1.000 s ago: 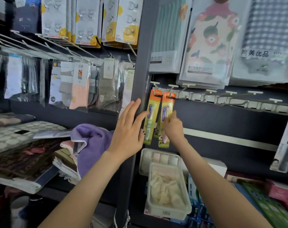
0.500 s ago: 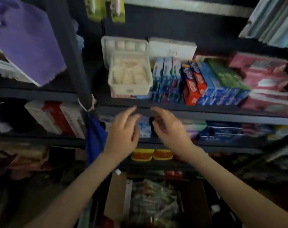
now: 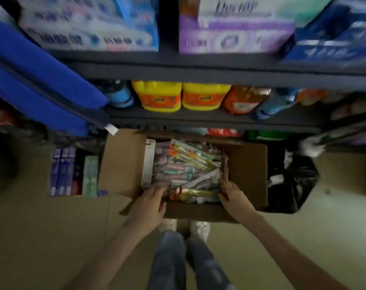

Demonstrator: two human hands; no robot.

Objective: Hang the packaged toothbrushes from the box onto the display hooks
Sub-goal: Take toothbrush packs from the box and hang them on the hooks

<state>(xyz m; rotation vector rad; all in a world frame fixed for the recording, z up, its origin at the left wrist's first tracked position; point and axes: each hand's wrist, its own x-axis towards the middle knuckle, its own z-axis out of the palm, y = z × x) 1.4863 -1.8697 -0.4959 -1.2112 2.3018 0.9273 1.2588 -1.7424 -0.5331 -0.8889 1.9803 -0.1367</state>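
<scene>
**While both my hands are down in the toothbrush box**

As I look straight down, the cardboard box point(image 3: 248, 170) sits on the floor in front of my shoes point(image 3: 199, 228), its flaps folded out to the left and right. It is packed with packaged toothbrushes point(image 3: 186, 164), lying loose and crossed over one another in pinks, greens, blues and orange. One long white pack point(image 3: 148, 164) stands on edge against the box's left inner wall. A yellow and orange pack point(image 3: 191, 193) lies across the near end of the pile, between my two hands.

My left hand point(image 3: 150, 203) rests on the near left corner of the pile, with its fingers stretched out fairly straight over the packs and curled round nothing. My right hand point(image 3: 234, 195) is at the near right corner, just beside the box's right inner wall. Its fingers bend down toward the edge of the pile, but the blur keeps me from telling whether they pinch a pack or only touch it.

Left of the box, a row of cartons point(image 3: 62, 170) stands on the floor. A black plastic bag point(image 3: 293, 181) slumps to the right of the box. Two yellow jugs point(image 3: 157, 97) stand side by side on the low shelf point(image 3: 198, 120) behind it.
</scene>
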